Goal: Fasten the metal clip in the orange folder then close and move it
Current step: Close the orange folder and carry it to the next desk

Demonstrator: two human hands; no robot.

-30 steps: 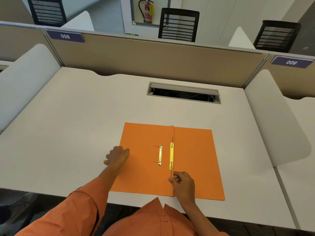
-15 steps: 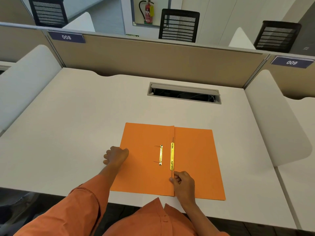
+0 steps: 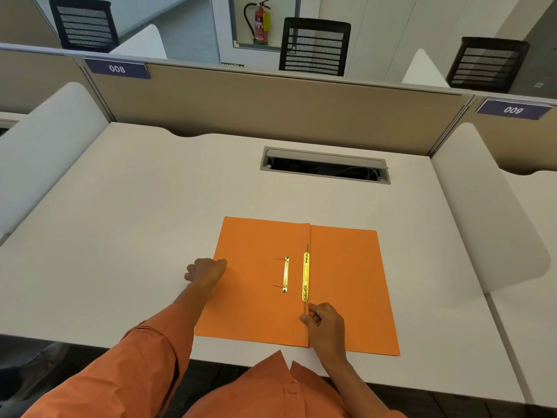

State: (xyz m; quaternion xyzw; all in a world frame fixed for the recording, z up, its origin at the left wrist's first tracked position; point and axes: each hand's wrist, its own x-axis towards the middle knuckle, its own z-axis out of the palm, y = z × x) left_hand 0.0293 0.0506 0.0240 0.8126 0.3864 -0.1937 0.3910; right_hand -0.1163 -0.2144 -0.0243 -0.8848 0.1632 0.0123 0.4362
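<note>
An orange folder (image 3: 346, 282) lies open and flat near the desk's front edge. Along its centre fold sits a long brass clip bar (image 3: 306, 276), with a thin prong sticking out at each end. A shorter brass piece (image 3: 285, 274) with two upright prongs lies on the left flap. My left hand (image 3: 208, 271) is a loose fist resting on the left flap's outer edge. My right hand (image 3: 324, 322) sits on the fold just below the long bar, its fingertips pinching the bar's near prong.
The white desk (image 3: 135, 236) has a cable slot (image 3: 325, 165) with an open lid behind the folder. White curved dividers (image 3: 488, 212) stand at both sides and a tan partition (image 3: 271, 101) at the back. Black mesh chairs stand beyond it.
Both hands stay almost where they were; the left hand has slid slightly off toward the flap's edge. The folder and clip pieces have not moved.
</note>
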